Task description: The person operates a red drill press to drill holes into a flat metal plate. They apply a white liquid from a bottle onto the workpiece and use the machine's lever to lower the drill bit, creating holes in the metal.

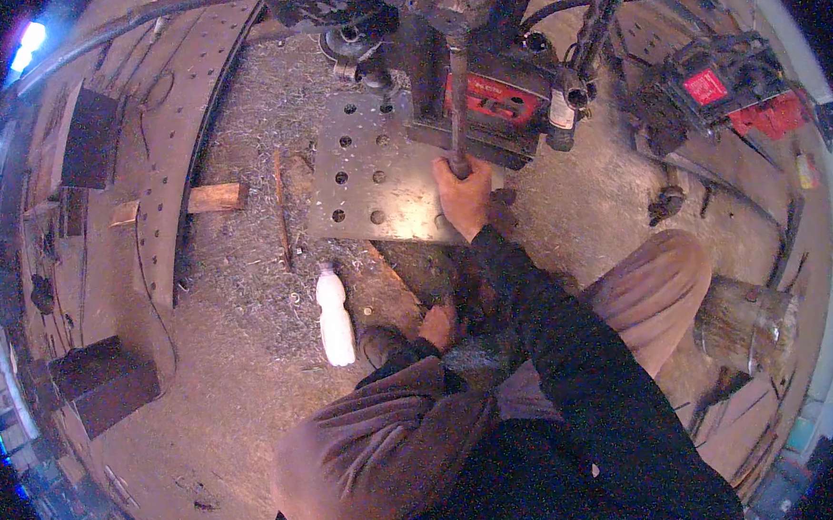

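The right hand (462,192) reaches far, arm outstretched, fist closed round the drill's lever (458,105) above the holed plate (373,172). The left hand (438,323) rests low near the knee; its grip cannot be told.

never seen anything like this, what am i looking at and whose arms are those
This is one picture from a wide fisheye camera worn on a person's head, looking down, so straight edges bend. The arms are the wearer's own. They squat on a floor strewn with metal shavings. The right hand grips the long handle of a red and black drill machine, which stands on a steel plate full of round holes. The left hand rests low near their shoe; whether it holds anything is unclear. A white plastic bottle lies nearby, and a second red machine sits on the right.
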`<action>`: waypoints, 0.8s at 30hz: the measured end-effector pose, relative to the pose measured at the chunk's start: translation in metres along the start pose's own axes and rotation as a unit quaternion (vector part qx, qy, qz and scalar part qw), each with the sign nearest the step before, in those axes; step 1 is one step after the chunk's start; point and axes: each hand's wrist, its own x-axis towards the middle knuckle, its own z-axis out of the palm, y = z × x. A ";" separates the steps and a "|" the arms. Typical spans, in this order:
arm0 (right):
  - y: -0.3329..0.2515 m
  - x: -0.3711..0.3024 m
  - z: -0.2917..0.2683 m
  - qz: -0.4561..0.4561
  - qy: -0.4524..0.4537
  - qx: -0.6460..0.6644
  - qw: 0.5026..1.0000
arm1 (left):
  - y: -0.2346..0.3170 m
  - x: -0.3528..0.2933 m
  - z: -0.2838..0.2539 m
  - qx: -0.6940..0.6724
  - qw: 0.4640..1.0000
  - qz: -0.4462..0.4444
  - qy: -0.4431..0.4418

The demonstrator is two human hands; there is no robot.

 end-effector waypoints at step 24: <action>0.003 0.001 -0.005 0.034 -0.001 -0.028 0.999 | 0.053 -0.058 -0.171 -0.241 0.928 -0.107 0.263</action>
